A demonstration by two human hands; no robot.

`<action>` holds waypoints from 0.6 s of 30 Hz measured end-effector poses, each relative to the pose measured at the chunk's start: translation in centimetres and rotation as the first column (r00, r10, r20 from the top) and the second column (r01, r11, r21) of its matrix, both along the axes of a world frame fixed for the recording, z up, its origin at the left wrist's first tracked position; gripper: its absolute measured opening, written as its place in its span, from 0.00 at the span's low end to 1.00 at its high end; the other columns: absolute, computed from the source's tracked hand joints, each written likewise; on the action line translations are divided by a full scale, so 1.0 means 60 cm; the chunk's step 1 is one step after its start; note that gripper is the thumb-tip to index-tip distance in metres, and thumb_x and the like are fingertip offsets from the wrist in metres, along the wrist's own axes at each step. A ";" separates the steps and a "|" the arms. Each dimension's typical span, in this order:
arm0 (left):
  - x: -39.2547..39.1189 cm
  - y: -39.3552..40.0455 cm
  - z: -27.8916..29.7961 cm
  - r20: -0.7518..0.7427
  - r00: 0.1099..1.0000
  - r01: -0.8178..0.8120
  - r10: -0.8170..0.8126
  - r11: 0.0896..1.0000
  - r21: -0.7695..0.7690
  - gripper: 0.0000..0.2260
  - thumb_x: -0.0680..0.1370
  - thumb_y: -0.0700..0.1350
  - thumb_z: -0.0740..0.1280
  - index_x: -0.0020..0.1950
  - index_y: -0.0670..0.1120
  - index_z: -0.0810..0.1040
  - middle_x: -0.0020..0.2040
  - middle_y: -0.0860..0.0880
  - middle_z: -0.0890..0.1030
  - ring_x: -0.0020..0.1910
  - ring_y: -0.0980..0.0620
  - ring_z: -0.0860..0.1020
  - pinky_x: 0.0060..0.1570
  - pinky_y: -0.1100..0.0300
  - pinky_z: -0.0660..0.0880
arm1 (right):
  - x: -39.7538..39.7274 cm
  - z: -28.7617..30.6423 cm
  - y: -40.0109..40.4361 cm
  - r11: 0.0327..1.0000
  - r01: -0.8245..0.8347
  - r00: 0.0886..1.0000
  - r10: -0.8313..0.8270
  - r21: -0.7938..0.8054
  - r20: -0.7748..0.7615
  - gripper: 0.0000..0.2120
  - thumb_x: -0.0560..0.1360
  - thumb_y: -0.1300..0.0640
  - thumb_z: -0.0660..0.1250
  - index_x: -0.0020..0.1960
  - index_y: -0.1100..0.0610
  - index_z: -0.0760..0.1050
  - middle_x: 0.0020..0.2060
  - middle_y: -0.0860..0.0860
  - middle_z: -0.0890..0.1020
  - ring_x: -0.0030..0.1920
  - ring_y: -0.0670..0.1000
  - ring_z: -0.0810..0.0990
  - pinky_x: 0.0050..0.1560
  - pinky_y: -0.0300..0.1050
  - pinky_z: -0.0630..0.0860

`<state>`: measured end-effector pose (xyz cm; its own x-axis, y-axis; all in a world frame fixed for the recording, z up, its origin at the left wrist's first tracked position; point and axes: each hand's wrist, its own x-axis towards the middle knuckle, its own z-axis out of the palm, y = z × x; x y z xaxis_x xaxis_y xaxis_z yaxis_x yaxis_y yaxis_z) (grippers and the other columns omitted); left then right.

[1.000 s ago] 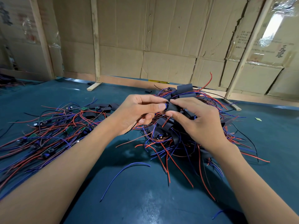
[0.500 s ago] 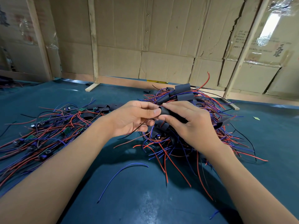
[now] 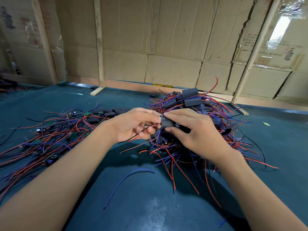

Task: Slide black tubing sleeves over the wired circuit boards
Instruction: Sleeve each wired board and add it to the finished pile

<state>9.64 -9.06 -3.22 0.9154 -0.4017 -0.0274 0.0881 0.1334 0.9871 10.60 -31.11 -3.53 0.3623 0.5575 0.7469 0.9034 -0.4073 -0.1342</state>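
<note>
My right hand (image 3: pixel 196 132) pinches a black tubing sleeve (image 3: pixel 167 122) between thumb and fingers, above the middle of the table. My left hand (image 3: pixel 133 125) meets the sleeve's left end and holds a wired board by its red and black wires (image 3: pixel 141 130); the board itself is hidden between the fingers. Behind and under my hands lies a heap of sleeved boards (image 3: pixel 191 100) with red and blue wires. To the left spreads a pile of bare green circuit boards (image 3: pixel 72 135) with wires, and a few loose black sleeves (image 3: pixel 106 112) lie beyond it.
The dark teal table (image 3: pixel 150 205) carries a loose blue wire (image 3: pixel 126 179) in front of me. Cardboard walls (image 3: pixel 166 47) with wooden posts (image 3: pixel 99 47) close off the far edge. A small green scrap (image 3: pixel 266 124) lies at the right.
Both hands have drifted slightly left and nearer with the sleeve. The sleeve now shows more between my fingertips, and the wires trail from my left palm.
</note>
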 end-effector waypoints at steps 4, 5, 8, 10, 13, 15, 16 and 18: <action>0.008 0.012 0.011 0.040 0.988 -0.152 0.151 0.987 0.049 0.10 0.74 0.54 0.74 0.47 0.49 0.85 0.43 0.49 0.84 0.31 0.54 0.79 0.25 0.64 0.72 | 0.007 0.006 -0.008 0.992 0.092 0.983 -0.105 0.090 0.151 0.15 0.76 0.65 0.72 0.62 0.63 0.81 0.56 0.55 0.84 0.56 0.57 0.82 0.61 0.48 0.75; 0.017 0.019 0.011 0.061 0.954 -0.295 0.293 0.956 0.014 0.10 0.75 0.54 0.73 0.48 0.48 0.85 0.45 0.47 0.85 0.33 0.52 0.82 0.28 0.62 0.75 | 0.009 0.009 -0.013 0.982 0.115 0.973 -0.142 0.147 0.184 0.15 0.77 0.65 0.70 0.63 0.62 0.80 0.57 0.54 0.84 0.57 0.56 0.81 0.62 0.47 0.74; 0.041 0.060 -0.011 0.513 0.565 -0.809 0.646 0.555 0.193 0.03 0.78 0.45 0.69 0.50 0.49 0.83 0.46 0.48 0.86 0.40 0.51 0.84 0.40 0.57 0.79 | 0.015 0.020 -0.033 0.924 0.187 0.921 -0.283 0.332 0.269 0.13 0.80 0.62 0.67 0.65 0.59 0.77 0.58 0.49 0.81 0.56 0.53 0.78 0.60 0.42 0.70; 0.047 0.098 -0.038 0.792 0.454 -0.891 0.409 0.203 0.406 0.10 0.78 0.42 0.66 0.57 0.49 0.82 0.51 0.50 0.85 0.50 0.49 0.82 0.54 0.53 0.77 | 0.018 0.026 -0.043 0.884 0.234 0.879 -0.370 0.404 0.301 0.13 0.82 0.62 0.65 0.66 0.57 0.76 0.57 0.49 0.80 0.53 0.55 0.77 0.57 0.46 0.69; 0.047 0.123 -0.061 0.664 0.734 -0.660 0.145 -0.079 0.747 0.16 0.80 0.48 0.62 0.67 0.50 0.78 0.65 0.44 0.78 0.63 0.40 0.75 0.63 0.46 0.72 | 0.022 0.030 -0.052 0.834 0.308 0.812 -0.482 0.458 0.329 0.12 0.84 0.60 0.63 0.67 0.57 0.75 0.57 0.52 0.82 0.51 0.60 0.77 0.56 0.52 0.68; 0.049 0.117 -0.064 0.567 0.821 -0.543 0.060 -0.225 0.809 0.16 0.82 0.50 0.58 0.66 0.49 0.77 0.66 0.42 0.76 0.64 0.39 0.73 0.62 0.45 0.69 | 0.024 0.030 -0.056 0.808 0.383 0.779 -0.543 0.449 0.314 0.13 0.82 0.62 0.63 0.67 0.56 0.76 0.62 0.50 0.81 0.54 0.60 0.77 0.57 0.53 0.67; 0.048 0.113 -0.061 0.557 0.829 -0.533 0.053 -0.228 0.815 0.15 0.83 0.49 0.57 0.65 0.47 0.78 0.65 0.41 0.76 0.64 0.38 0.73 0.61 0.45 0.70 | 0.025 0.029 -0.058 0.800 0.431 0.774 -0.566 0.419 0.285 0.14 0.81 0.62 0.63 0.66 0.56 0.76 0.63 0.50 0.81 0.56 0.60 0.77 0.58 0.54 0.66; 0.049 0.110 -0.058 0.576 0.814 -0.560 0.074 -0.163 0.812 0.12 0.82 0.47 0.59 0.57 0.44 0.80 0.60 0.40 0.78 0.60 0.37 0.75 0.57 0.47 0.72 | 0.027 0.025 -0.057 0.789 0.543 0.788 -0.597 0.287 0.149 0.17 0.78 0.63 0.63 0.66 0.55 0.77 0.65 0.51 0.80 0.60 0.61 0.75 0.61 0.54 0.63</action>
<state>12.56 -2.43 -6.68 0.9657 0.1608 0.2040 0.1497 -0.9863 0.0690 12.23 -34.52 -2.03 0.3721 0.1152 0.9210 0.5301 -0.8409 -0.1090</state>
